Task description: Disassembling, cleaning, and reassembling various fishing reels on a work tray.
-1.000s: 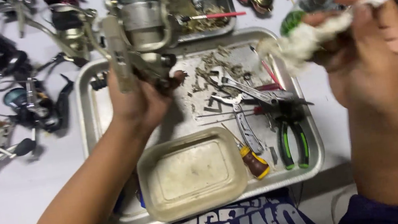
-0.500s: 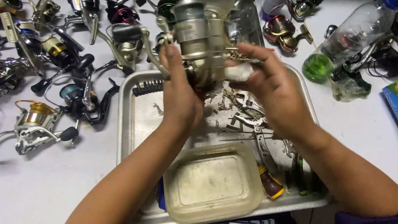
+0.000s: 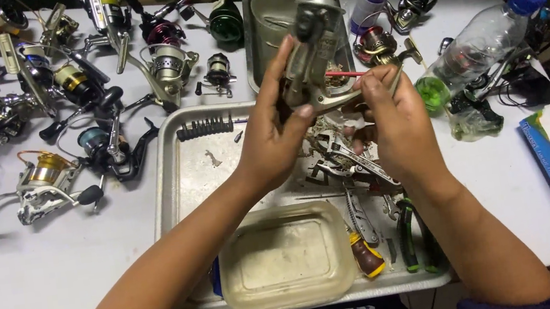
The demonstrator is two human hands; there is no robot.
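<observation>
The left hand (image 3: 272, 141) is wrapped around a grey spinning reel (image 3: 313, 52), holding it up above the metal tray (image 3: 184, 179); the right hand (image 3: 393, 122) pinches at the reel's lower side, fingers closed on what looks like a small part, though I cannot tell just what; a thin red straw (image 3: 343, 74) pokes out beside it. This looks like work on the reel body, cleaning or taking apart; the next move seems to call for a firm left grip while the right picks among the tools (image 3: 360, 165) in the tray.
</observation>
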